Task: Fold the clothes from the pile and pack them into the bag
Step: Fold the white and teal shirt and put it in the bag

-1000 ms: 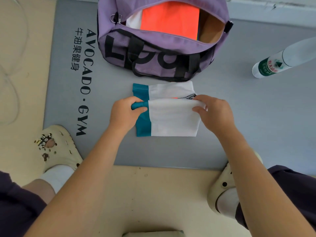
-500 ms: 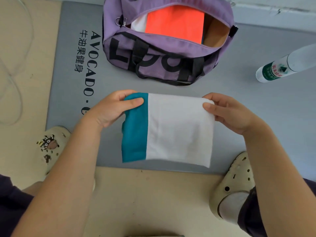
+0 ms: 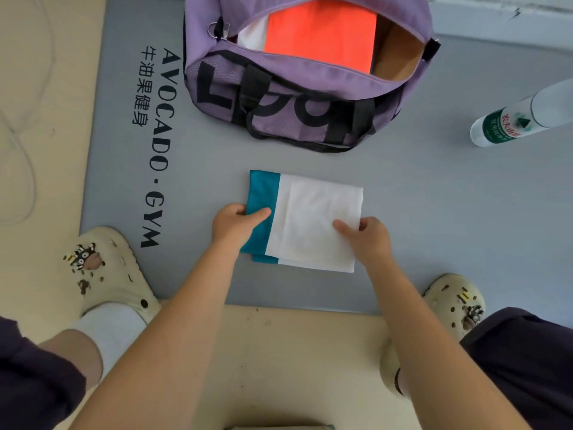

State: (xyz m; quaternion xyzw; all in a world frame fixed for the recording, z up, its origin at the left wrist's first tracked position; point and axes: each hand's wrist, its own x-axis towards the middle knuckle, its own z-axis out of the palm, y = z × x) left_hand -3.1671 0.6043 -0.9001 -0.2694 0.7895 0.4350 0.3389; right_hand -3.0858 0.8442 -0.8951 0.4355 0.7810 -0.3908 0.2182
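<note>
A folded white and teal garment (image 3: 313, 218) lies flat on the grey gym mat (image 3: 434, 212), in front of the bag. My left hand (image 3: 235, 226) pinches its teal left edge. My right hand (image 3: 367, 238) grips its white right edge near the lower corner. The purple bag (image 3: 297, 97) stands open at the far side of the mat. Inside it lie a folded orange garment (image 3: 319, 35) and a white one (image 3: 252, 35) beside it.
A plastic water bottle (image 3: 508, 122) lies on the mat at the right. My feet in cream clogs (image 3: 108, 274) stand at the mat's near edge, left and right. A thin cable (image 3: 18, 169) loops on the beige floor at the left.
The garment was lifted off the mat and held up spread between both hands, then laid back down flat on the mat. Both hands still grip its edges, now lower and closer to me.
</note>
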